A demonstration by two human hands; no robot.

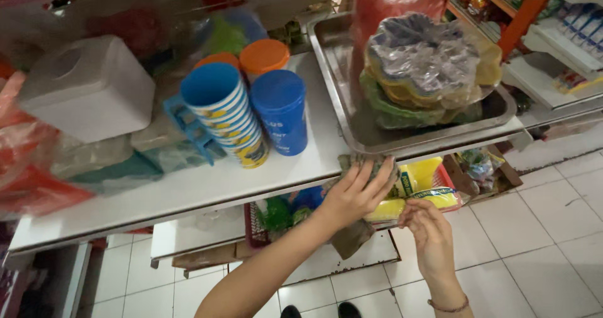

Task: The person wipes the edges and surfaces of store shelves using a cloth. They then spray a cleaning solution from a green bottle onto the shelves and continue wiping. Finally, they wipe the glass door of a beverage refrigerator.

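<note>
1. The left hand (359, 191) lies with fingers spread and flat on a grey-green cloth (367, 163) at the front edge of the white shelf (188, 189), pressing rather than clasping it; the flat palm probably keeps the cloth against the edge.
2. The right hand (427, 227), just below, pinches the end of a yellow plastic-wrapped pack (414, 192) between curled fingertips, which holds it up at the shelf's lip.
3. On the shelf a stack of blue striped plastic cups (226, 114) leans beside a blue cylindrical tumbler (281, 110) and orange-lidded tubs (264, 55).
4. A steel tray (339, 98) overhangs the shelf's end, carrying a bag of coloured flower-shaped plates (421, 73).
5. Below are a lower shelf with green packets and a white tiled floor (546, 242); more shelving stands to the right.
</note>
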